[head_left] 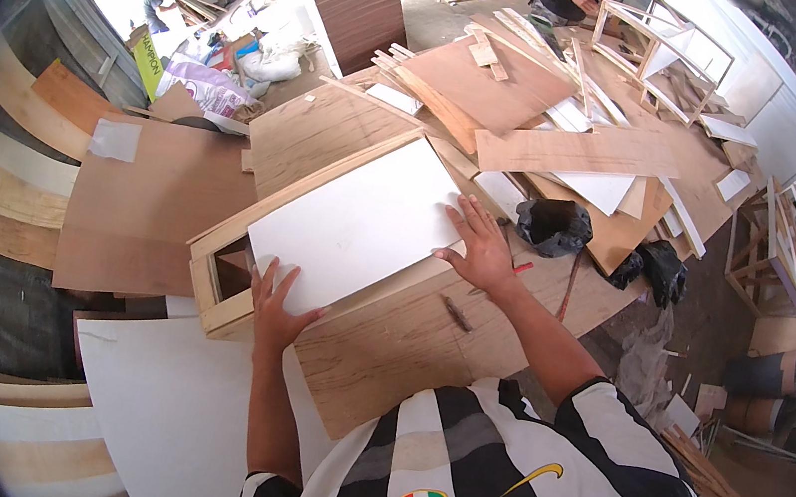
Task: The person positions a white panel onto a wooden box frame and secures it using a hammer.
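Head view: a white rectangular panel lies mid-frame on a pale wooden frame, on the plywood-topped desk. Left hand and right hand rest on its lower-left and right edges, fingers spread, grasping nothing. Seemingly it is being positioned; squaring its edges likely follows. Bare plywood below gives room; a black plastic bag crowds the right.

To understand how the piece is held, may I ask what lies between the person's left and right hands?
In the head view, the white panel, on the wooden frame, lies between the left hand and the right hand.
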`<state>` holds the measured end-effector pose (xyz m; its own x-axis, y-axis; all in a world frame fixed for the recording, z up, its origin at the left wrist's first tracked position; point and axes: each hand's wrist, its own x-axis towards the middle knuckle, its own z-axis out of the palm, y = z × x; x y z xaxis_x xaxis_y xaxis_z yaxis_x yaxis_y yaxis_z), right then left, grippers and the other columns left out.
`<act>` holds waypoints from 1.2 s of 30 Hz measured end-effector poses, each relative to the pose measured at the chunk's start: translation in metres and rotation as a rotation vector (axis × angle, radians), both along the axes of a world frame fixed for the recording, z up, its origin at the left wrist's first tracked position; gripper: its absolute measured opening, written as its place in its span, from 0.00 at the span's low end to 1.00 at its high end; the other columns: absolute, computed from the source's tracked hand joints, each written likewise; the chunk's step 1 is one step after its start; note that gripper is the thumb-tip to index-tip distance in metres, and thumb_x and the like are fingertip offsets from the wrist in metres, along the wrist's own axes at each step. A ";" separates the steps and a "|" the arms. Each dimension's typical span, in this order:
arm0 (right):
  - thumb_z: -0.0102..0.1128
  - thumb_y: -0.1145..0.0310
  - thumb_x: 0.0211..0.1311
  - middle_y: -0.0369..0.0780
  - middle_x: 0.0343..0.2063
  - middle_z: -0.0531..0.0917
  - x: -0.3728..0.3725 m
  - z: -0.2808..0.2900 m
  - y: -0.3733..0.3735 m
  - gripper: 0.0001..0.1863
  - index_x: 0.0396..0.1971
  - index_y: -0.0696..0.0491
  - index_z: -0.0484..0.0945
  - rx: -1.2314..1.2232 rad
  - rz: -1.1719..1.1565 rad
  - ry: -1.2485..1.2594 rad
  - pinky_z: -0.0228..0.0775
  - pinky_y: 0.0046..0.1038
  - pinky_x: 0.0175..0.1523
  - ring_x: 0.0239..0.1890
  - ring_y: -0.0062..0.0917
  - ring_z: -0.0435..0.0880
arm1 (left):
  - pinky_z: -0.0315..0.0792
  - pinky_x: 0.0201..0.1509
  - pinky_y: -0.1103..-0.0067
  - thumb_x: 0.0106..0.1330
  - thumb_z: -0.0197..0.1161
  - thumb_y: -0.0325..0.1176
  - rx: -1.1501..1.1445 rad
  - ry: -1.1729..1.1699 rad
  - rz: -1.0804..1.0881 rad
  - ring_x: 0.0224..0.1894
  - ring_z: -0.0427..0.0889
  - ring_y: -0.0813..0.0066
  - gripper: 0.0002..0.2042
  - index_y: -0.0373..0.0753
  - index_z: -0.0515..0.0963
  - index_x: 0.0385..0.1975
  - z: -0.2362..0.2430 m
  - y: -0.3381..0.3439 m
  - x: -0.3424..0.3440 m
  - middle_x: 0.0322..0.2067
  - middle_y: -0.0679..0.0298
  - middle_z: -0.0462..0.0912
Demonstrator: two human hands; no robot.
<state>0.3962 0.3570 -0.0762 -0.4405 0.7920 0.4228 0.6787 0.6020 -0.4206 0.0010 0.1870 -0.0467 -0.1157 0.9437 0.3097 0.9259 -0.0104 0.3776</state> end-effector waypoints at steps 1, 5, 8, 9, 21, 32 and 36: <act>0.65 0.36 0.67 0.49 0.77 0.66 0.000 -0.001 0.002 0.46 0.76 0.49 0.68 0.004 -0.001 -0.007 0.56 0.52 0.79 0.81 0.48 0.59 | 0.59 0.79 0.43 0.40 0.88 0.57 -0.001 -0.001 0.003 0.79 0.54 0.29 0.46 0.47 0.82 0.65 -0.002 0.002 -0.002 0.76 0.52 0.66; 0.64 0.35 0.67 0.49 0.76 0.66 -0.004 0.001 0.004 0.45 0.75 0.50 0.69 0.019 -0.020 -0.028 0.56 0.52 0.80 0.81 0.47 0.59 | 0.59 0.79 0.44 0.41 0.87 0.58 0.002 0.070 0.001 0.79 0.55 0.30 0.46 0.49 0.82 0.65 -0.005 0.010 -0.009 0.76 0.53 0.68; 0.63 0.35 0.67 0.48 0.76 0.67 -0.009 0.005 0.004 0.45 0.74 0.50 0.70 0.033 -0.056 -0.073 0.55 0.52 0.80 0.81 0.46 0.59 | 0.59 0.79 0.45 0.42 0.86 0.60 -0.051 0.097 0.026 0.79 0.55 0.30 0.46 0.49 0.82 0.65 0.000 0.015 -0.008 0.77 0.54 0.68; 0.63 0.35 0.67 0.48 0.76 0.67 -0.010 0.006 0.004 0.45 0.74 0.50 0.70 0.032 -0.057 -0.072 0.55 0.52 0.80 0.81 0.46 0.59 | 0.59 0.79 0.45 0.43 0.85 0.61 -0.078 0.110 0.040 0.79 0.55 0.30 0.46 0.50 0.81 0.66 0.003 0.016 -0.007 0.77 0.55 0.67; 0.64 0.34 0.66 0.46 0.77 0.66 -0.017 0.012 0.014 0.45 0.75 0.47 0.69 0.045 -0.100 -0.170 0.55 0.53 0.80 0.81 0.42 0.60 | 0.58 0.80 0.46 0.48 0.83 0.58 -0.122 0.100 0.044 0.80 0.52 0.28 0.44 0.48 0.79 0.69 0.011 0.027 -0.008 0.78 0.51 0.65; 0.80 0.57 0.59 0.48 0.68 0.79 0.014 -0.001 0.019 0.42 0.74 0.46 0.73 -0.377 -0.040 0.376 0.78 0.39 0.62 0.61 0.43 0.84 | 0.62 0.77 0.45 0.49 0.80 0.65 -0.130 0.202 0.057 0.79 0.53 0.25 0.46 0.52 0.77 0.70 0.000 0.031 -0.014 0.79 0.56 0.64; 0.79 0.58 0.60 0.50 0.55 0.87 0.006 -0.002 0.021 0.32 0.65 0.47 0.82 -0.296 -0.038 0.357 0.79 0.35 0.48 0.34 0.35 0.83 | 0.63 0.77 0.45 0.46 0.84 0.60 -0.091 0.169 0.043 0.79 0.55 0.27 0.45 0.53 0.80 0.68 -0.001 0.031 -0.013 0.77 0.53 0.66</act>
<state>0.4027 0.3775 -0.0787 -0.2769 0.9141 0.2963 0.4796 0.3987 -0.7817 -0.0117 0.2176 -0.0481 -0.1097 0.9641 0.2419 0.9751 0.0571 0.2145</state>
